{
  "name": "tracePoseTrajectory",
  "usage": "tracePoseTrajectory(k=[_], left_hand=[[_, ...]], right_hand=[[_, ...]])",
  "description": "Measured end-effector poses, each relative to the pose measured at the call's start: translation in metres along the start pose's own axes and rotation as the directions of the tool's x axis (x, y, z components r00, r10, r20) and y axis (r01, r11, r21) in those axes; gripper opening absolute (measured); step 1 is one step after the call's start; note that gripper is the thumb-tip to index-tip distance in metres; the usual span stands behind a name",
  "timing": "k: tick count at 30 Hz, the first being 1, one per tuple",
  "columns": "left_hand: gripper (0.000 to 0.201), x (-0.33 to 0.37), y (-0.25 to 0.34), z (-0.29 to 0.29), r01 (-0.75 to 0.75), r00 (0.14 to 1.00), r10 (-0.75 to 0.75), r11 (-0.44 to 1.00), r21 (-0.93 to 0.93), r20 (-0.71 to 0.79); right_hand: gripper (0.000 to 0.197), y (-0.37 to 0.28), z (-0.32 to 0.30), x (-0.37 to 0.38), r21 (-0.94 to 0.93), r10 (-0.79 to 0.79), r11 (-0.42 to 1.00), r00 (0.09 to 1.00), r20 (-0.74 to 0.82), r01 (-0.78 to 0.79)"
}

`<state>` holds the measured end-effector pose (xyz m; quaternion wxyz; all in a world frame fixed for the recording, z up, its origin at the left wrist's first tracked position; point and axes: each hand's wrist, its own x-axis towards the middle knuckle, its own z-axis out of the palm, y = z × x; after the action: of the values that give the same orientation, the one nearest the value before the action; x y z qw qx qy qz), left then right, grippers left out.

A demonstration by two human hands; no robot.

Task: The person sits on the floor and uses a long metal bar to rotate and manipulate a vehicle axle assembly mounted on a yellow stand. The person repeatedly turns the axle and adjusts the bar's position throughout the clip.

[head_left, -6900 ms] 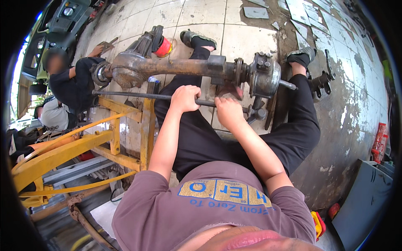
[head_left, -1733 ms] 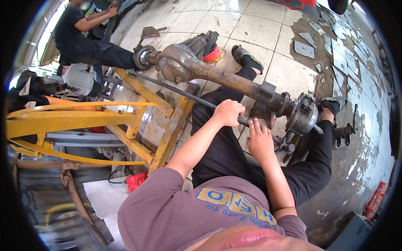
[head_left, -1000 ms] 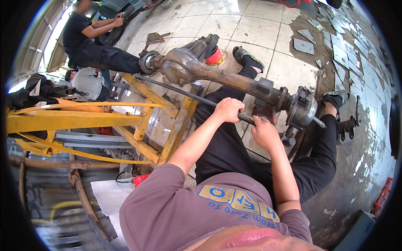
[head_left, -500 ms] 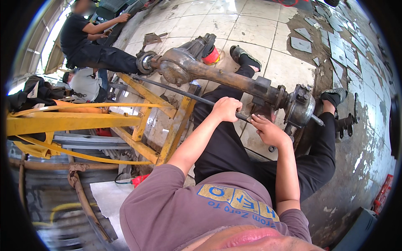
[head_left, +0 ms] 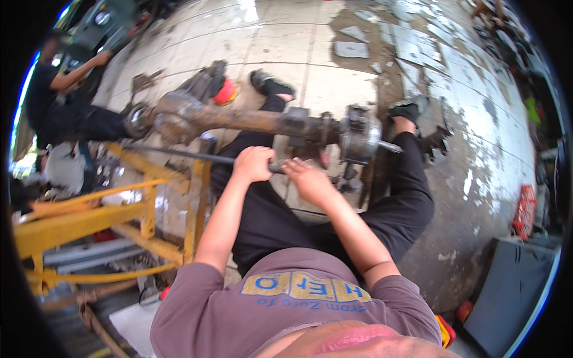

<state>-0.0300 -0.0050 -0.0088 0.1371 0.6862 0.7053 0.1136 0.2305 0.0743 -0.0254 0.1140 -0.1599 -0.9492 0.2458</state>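
My left hand [head_left: 255, 163] is wrapped round a long dark metal rod [head_left: 191, 154] near its right end. My right hand [head_left: 308, 181], fingers stretched out, lies beside that end with its fingertips touching or close to it. Just beyond the hands lies a rusty vehicle axle housing [head_left: 248, 121], roughly parallel to the rod. It has a bulky rounded differential section on the left and a round metal hub [head_left: 360, 135] with a protruding stub on the right. The rod's far left end reaches toward the yellow frame and the axle's left end.
A yellow metal frame [head_left: 83, 228] stands on my left. Behind it a person in dark clothes [head_left: 71, 107] sits by the axle's left end. A red can [head_left: 225, 93] stands behind the axle, broken tiles [head_left: 351, 49] lie farther off, and a grey box [head_left: 507, 295] is at lower right.
My view has swung to the right, so the axle, frame and hands appear farther left. The left hand still grips the rod, and the right hand stays at its end.
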Motion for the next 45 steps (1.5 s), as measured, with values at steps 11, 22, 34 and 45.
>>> tracePoseTrajectory(k=[11,22,34,45], left_hand=[[0.022,0.004,0.006,-0.004,0.036,0.999,-0.035,0.999,-0.011,0.024],[0.02,0.002,0.01,-0.011,0.042,0.999,-0.041,0.999,-0.028,0.023],[0.028,0.003,0.014,-0.014,0.033,0.999,-0.033,0.999,-0.002,0.029],[0.022,0.001,0.008,-0.011,0.034,0.999,-0.033,0.999,-0.012,0.036]], right_hand=[[0.073,-0.007,-0.039,0.009,0.023,0.048,0.997,0.872,0.488,-0.067],[0.051,-0.008,-0.002,0.005,0.115,0.039,0.993,0.995,-0.097,-0.028],[0.057,-0.037,0.013,0.019,-0.044,0.268,0.96,0.955,-0.13,-0.276],[0.061,-0.044,0.004,0.018,-0.069,0.327,0.942,0.945,-0.026,-0.328]])
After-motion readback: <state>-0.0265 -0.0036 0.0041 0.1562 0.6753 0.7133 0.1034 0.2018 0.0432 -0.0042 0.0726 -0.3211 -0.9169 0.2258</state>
